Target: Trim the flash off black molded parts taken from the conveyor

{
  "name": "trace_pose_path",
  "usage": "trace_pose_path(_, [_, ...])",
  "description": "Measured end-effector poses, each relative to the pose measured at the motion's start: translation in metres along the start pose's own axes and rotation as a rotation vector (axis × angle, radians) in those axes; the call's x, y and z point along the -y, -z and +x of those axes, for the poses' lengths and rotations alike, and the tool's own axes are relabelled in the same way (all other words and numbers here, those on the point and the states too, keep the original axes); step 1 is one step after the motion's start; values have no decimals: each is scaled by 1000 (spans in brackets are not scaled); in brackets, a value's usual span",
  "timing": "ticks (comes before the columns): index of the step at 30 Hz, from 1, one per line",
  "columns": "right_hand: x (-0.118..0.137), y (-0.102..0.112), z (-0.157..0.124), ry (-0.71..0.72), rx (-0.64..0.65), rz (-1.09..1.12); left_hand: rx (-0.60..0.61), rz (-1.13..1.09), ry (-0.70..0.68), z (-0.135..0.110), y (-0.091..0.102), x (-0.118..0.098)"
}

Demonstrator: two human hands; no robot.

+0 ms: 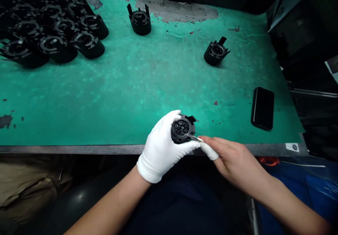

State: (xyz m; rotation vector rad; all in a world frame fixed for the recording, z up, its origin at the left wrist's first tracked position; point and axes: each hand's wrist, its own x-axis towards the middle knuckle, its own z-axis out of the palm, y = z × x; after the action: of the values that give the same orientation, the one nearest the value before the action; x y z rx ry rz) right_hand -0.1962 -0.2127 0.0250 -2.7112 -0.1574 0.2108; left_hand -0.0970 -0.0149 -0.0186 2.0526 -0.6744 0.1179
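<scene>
My left hand (161, 143), in a white glove, is wrapped round a round black plastic part (182, 127) at the table's front edge. The part's open face with its inner rings is turned up toward me, and one tab sticks out at its upper right. My right hand (232, 154) is bare apart from a white cover on a finger. Its fingers pinch a thin metal blade (190, 136), whose tip reaches onto the part's face. The blade's handle is hidden in the fingers, so its exact kind does not show.
Several similar black parts (87, 44) stand grouped at the back left of the green mat (132, 90). A lone black part (141, 23) stands at the back middle, another black part (216, 53) to the right. A black phone (262, 108) lies near the right edge.
</scene>
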Motion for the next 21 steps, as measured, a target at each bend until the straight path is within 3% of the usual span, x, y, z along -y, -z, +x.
trace_pose_path(7, [5, 5, 8, 35, 86, 82, 6, 9, 7, 1, 1, 0])
trace_pose_path(12, [-1, 5, 3, 16, 21, 30, -4, -12, -1, 0, 0, 0])
trace_pose_path(17, [-1, 3, 6, 65, 94, 9, 10, -2, 1, 1, 1, 0])
trace_pose_path(21, [-1, 4, 11, 72, 39, 40, -2, 6, -7, 1, 1, -2])
